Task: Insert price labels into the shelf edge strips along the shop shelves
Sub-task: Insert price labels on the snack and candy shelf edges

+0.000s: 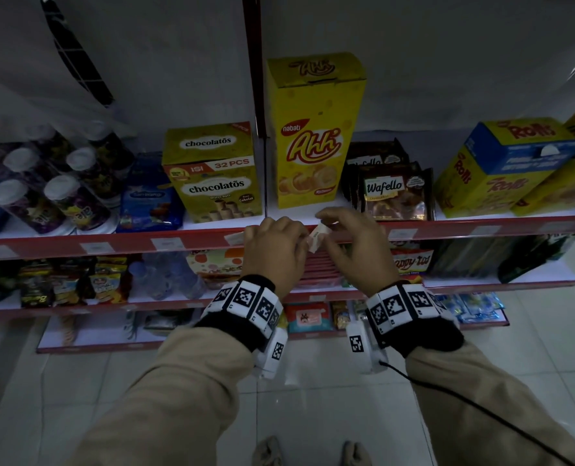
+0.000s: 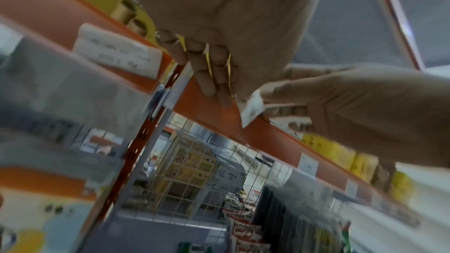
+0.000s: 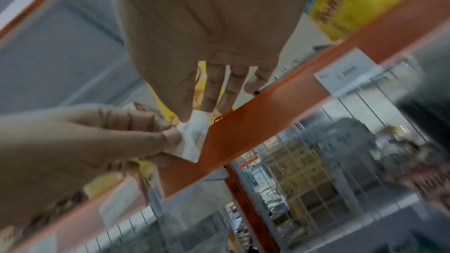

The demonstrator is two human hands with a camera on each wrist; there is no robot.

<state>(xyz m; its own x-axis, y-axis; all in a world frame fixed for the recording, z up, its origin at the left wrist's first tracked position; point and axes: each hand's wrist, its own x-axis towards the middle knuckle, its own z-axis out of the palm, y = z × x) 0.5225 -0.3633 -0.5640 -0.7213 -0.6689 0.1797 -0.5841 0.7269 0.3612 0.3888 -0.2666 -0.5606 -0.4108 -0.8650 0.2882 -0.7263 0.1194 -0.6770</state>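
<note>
Fingers point(image 3: 168, 134) of both hands pinch price label point(image 1: 317, 237) against shelf strip point(image 1: 192, 239).

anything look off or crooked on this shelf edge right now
The price label is askew: both hands, the left hand and right hand, pinch it tilted against the red edge strip, not yet seated. Labels further along the strip sit flat. Nothing looks spilled or damaged.

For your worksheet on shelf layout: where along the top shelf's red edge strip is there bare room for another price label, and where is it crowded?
Bare red edge strip runs between the Wafello label and the Rolls label. Another gap lies between the two labels under the cans. It is crowded below the Ahh box, where both hands hold a price label.
</note>
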